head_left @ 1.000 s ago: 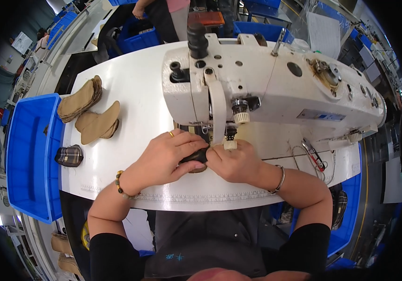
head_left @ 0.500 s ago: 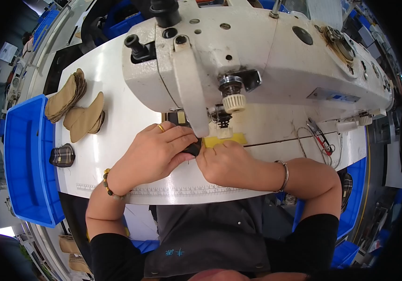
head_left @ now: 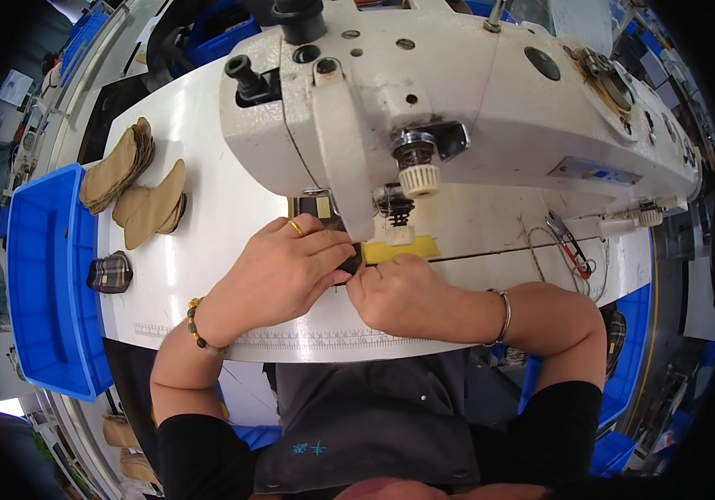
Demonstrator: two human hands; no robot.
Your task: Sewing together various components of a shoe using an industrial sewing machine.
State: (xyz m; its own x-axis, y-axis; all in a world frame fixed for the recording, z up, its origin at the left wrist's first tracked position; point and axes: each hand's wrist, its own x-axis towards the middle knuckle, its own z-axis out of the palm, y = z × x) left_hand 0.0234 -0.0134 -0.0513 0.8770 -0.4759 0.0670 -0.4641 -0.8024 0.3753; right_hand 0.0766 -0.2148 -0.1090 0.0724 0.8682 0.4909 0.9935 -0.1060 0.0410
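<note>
Under the head of a white sewing machine [head_left: 474, 100], my left hand [head_left: 282, 267] presses and grips a dark fabric piece [head_left: 347, 263], its fingers draped over it beside the needle area. My right hand [head_left: 395, 292] has curled fingers at the piece's right edge, pinching it; the fingertips are hidden. A yellow strip [head_left: 399, 248] lies on the machine bed just above my right hand. Part of a plaid piece [head_left: 307, 208] shows beyond my left fingers.
Tan sole-shaped stacks [head_left: 116, 167] and a plaid piece [head_left: 111, 272] lie left on the table [head_left: 166, 300]. A blue bin [head_left: 53, 275] sits beside it. Red-handled snips [head_left: 578, 254] and cord lie right of my hand. More bins [head_left: 624, 375] are below right.
My head view has shifted, so the machine looks larger and higher than a second ago. Both hands remain on the dark piece with little movement; the yellow strip now shows.
</note>
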